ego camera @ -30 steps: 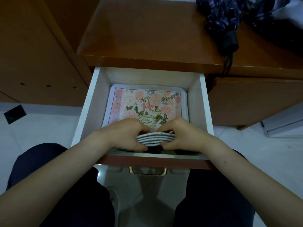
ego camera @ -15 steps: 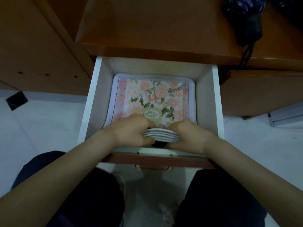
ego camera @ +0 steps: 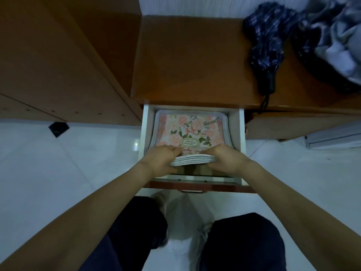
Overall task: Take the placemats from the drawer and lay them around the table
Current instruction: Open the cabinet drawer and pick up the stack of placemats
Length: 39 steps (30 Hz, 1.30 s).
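Lifted slightly since earlier: stack of round grey-striped woven placemats (ego camera: 193,160) | left hand (ego camera: 163,162), right hand (ego camera: 227,160) gripping it at front edge of open white drawer (ego camera: 241,145) | nothing laid yet.

Floor (ego camera: 58,173): white glossy tile, one small black square inset (ego camera: 58,129) near the cabinet (ego camera: 48,65). Cabinet and counter (ego camera: 191,61): orange-brown wood. White wall (ego camera: 195,5) behind the counter. Folded dark umbrella (ego camera: 267,45) on the counter, right. Light dim.

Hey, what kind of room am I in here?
Probably a home room: a white-lined wooden drawer holding a floral tray, a folded dark blue umbrella on the brown cabinet top, glossy white floor tiles.
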Each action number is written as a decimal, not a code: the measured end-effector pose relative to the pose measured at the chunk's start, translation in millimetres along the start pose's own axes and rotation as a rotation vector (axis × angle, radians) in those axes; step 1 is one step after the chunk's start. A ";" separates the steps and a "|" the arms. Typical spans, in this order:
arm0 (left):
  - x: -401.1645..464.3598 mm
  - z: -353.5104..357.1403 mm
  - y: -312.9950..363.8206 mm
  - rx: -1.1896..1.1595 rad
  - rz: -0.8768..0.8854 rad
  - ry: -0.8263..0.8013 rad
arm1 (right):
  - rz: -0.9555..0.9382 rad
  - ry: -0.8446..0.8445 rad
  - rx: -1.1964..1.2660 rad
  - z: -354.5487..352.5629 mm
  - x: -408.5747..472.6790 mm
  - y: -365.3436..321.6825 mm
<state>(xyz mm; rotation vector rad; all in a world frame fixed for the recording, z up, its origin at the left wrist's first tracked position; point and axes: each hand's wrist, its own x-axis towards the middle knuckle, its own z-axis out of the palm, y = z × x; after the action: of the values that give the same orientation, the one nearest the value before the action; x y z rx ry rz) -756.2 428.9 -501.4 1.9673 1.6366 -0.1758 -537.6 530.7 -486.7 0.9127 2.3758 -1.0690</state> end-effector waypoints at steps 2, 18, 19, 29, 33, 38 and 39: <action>-12.6 -20.8 0.2 -0.013 -0.063 0.026 | 0.006 0.028 -0.017 -19.1 -11.5 -13.2; -141.7 -226.4 116.2 0.111 -0.041 0.125 | 0.030 0.095 -0.414 -158.9 -168.8 -181.6; -150.8 -237.1 125.8 0.108 -0.031 0.139 | 0.028 0.105 -0.406 -163.4 -177.6 -195.4; -232.9 -343.6 156.6 -0.309 -0.015 -0.019 | 0.049 0.276 -0.390 -193.1 -266.9 -264.4; -249.3 -357.4 135.7 -0.882 -0.244 0.126 | 0.037 0.365 -0.408 -194.6 -290.6 -272.4; -252.3 -356.0 122.2 -1.288 -0.542 -0.306 | -0.007 0.562 -0.452 -197.2 -305.2 -280.2; -251.9 -354.2 124.3 -1.475 -0.561 -0.360 | -0.007 0.566 -0.458 -197.1 -306.6 -281.8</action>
<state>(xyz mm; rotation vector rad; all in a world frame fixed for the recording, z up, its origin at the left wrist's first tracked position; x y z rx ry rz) -789.9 377.1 -53.6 0.3390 1.3139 0.3658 -527.3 416.6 -40.5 1.1316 2.8901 -0.2387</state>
